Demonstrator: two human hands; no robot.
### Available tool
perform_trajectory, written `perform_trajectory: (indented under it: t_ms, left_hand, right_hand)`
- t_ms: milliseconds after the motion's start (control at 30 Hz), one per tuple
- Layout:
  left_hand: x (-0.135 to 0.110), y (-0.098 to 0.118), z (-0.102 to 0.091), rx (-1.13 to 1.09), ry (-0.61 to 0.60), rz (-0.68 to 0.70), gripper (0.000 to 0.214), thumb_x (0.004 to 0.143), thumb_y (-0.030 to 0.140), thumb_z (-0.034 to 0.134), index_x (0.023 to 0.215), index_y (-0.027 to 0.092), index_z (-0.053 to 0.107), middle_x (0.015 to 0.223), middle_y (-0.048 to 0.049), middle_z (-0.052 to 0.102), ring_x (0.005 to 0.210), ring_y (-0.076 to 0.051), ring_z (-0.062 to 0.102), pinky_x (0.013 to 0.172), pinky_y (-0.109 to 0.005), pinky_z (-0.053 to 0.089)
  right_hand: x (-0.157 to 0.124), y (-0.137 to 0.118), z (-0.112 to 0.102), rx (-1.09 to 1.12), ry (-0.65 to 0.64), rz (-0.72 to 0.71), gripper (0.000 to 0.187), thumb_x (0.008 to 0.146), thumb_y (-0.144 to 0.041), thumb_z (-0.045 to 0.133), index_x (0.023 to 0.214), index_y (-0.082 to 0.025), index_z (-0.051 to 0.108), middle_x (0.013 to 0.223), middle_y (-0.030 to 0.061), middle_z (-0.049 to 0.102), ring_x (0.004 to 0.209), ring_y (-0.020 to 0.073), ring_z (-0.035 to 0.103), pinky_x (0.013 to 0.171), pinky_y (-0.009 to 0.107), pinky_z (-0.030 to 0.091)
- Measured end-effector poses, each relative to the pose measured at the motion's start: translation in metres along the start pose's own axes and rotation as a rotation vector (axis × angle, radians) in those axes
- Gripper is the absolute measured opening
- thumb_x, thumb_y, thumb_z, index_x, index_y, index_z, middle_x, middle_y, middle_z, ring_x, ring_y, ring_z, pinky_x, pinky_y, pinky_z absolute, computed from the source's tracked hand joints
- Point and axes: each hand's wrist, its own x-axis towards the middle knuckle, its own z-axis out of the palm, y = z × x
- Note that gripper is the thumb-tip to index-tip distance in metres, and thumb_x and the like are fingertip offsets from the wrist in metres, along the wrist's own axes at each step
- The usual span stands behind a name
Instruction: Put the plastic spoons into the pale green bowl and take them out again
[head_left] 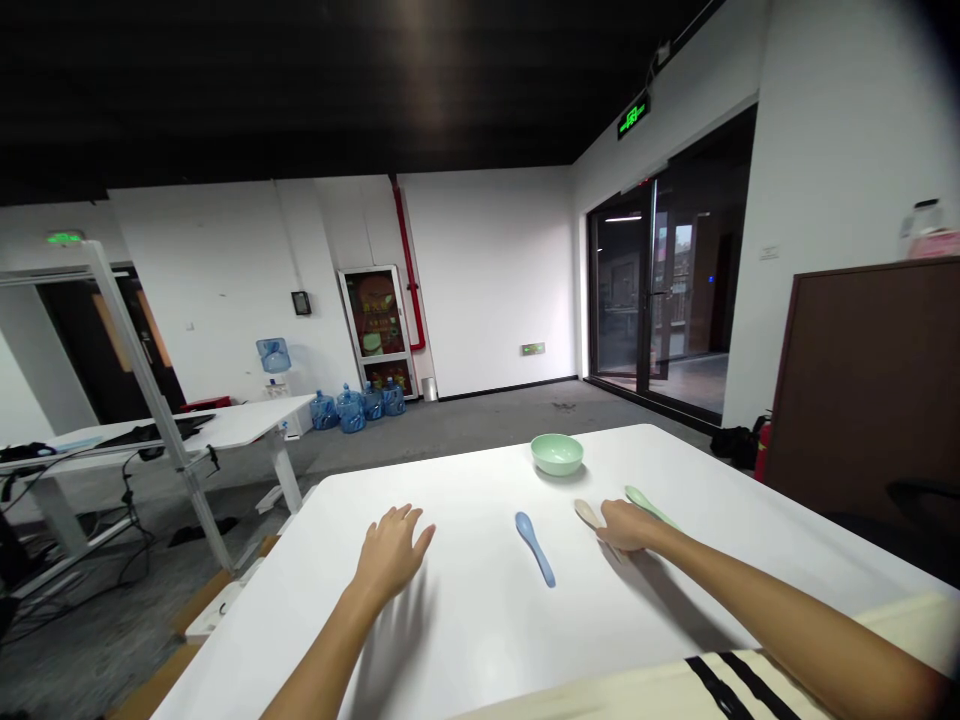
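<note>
My left hand (391,552) lies flat on the white table (465,640) with its fingers stretched out, holding nothing. My right hand (628,524) is curled over the handle of a beige spoon (586,513), whose bowl sticks out to the left of my fingers. A light green spoon (643,501) lies just behind that hand, touching or nearly touching it. A blue spoon (535,546) rests on the table between my two hands. Beyond the spoons stands a mint green bowl (557,454).
A dark brown cabinet (862,380) stands to the right of the table. On the left are a second white desk (225,420) and a slanted metal frame (150,390). Several blue water jugs (352,408) sit by the far wall.
</note>
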Motion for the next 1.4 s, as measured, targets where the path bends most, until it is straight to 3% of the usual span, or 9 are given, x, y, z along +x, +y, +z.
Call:
perform_trajectory:
  t_ms: [133,267,433,500,600,700,833,1400]
  left_hand:
    - [0.0,0.0,0.0,-0.001,0.0,-0.002,0.056,0.106,0.049,0.036,0.149,0.02,0.059,0.162,-0.0136,0.053,0.153,-0.035,0.043,0.121,-0.053,0.039]
    - [0.002,-0.001,0.002,-0.006,0.01,0.001,0.056,0.106,0.048,0.037,0.149,0.018,0.059,0.161,-0.0149,0.054,0.153,-0.035,0.044,0.121,-0.053,0.038]
    - [0.003,-0.004,0.006,-0.005,0.017,0.005,0.055,0.106,0.049,0.038,0.148,0.02,0.059,0.16,-0.0142,0.055,0.153,-0.034,0.045,0.12,-0.052,0.039]
    - [0.004,-0.004,0.007,-0.004,0.019,0.009,0.055,0.106,0.049,0.037,0.149,0.02,0.059,0.16,-0.0141,0.055,0.152,-0.034,0.045,0.12,-0.052,0.04]
    - [0.004,-0.005,0.008,-0.008,0.031,0.009,0.055,0.106,0.049,0.037,0.149,0.021,0.058,0.16,-0.0138,0.055,0.152,-0.035,0.045,0.12,-0.053,0.039]
    - [0.005,-0.006,0.009,0.006,0.037,-0.001,0.055,0.106,0.05,0.037,0.15,0.022,0.057,0.162,-0.0125,0.053,0.154,-0.035,0.042,0.121,-0.052,0.038]
    - [0.006,-0.008,0.011,0.021,0.056,-0.011,0.055,0.106,0.049,0.039,0.151,0.022,0.056,0.164,-0.0118,0.051,0.156,-0.035,0.04,0.122,-0.052,0.037]
    - [0.005,-0.006,0.008,0.014,0.042,-0.019,0.055,0.106,0.048,0.039,0.15,0.02,0.057,0.163,-0.0127,0.051,0.155,-0.036,0.04,0.122,-0.054,0.038]
  right_hand:
    - [-0.004,0.0,-0.008,-0.003,0.002,-0.027,0.025,0.094,-0.037,0.06,0.091,-0.013,0.067,0.098,0.0183,0.075,0.084,0.0281,0.073,0.068,0.034,0.045]
    - [-0.007,0.0,-0.021,-0.07,0.133,-0.046,0.044,0.1,-0.051,0.049,0.095,-0.014,0.072,0.104,0.0208,0.076,0.098,0.0329,0.073,0.074,0.036,0.046]
    - [-0.006,0.002,-0.031,0.011,0.281,-0.064,0.058,0.101,-0.059,0.043,0.129,-0.014,0.068,0.13,0.0214,0.072,0.119,0.0357,0.068,0.088,0.039,0.05]
    - [-0.005,0.003,-0.031,0.038,0.331,-0.111,0.066,0.102,-0.06,0.042,0.146,-0.013,0.059,0.146,0.0216,0.064,0.132,0.0363,0.062,0.098,0.042,0.05]
    - [-0.005,0.003,-0.029,0.046,0.393,-0.164,0.075,0.102,-0.061,0.041,0.161,-0.015,0.044,0.168,0.0194,0.041,0.152,0.0361,0.044,0.114,0.046,0.043]
    - [-0.007,0.0,-0.027,0.037,0.381,-0.166,0.081,0.102,-0.064,0.039,0.168,-0.018,0.032,0.176,0.0144,0.024,0.16,0.0363,0.029,0.121,0.05,0.038]
    - [-0.009,-0.001,-0.024,0.026,0.312,-0.195,0.086,0.101,-0.067,0.037,0.171,-0.02,0.022,0.178,0.0126,0.018,0.162,0.0361,0.021,0.124,0.054,0.035]
    - [-0.003,0.003,-0.016,0.037,0.283,-0.208,0.087,0.099,-0.065,0.043,0.171,-0.02,0.024,0.176,0.0132,0.025,0.161,0.037,0.026,0.123,0.052,0.037]
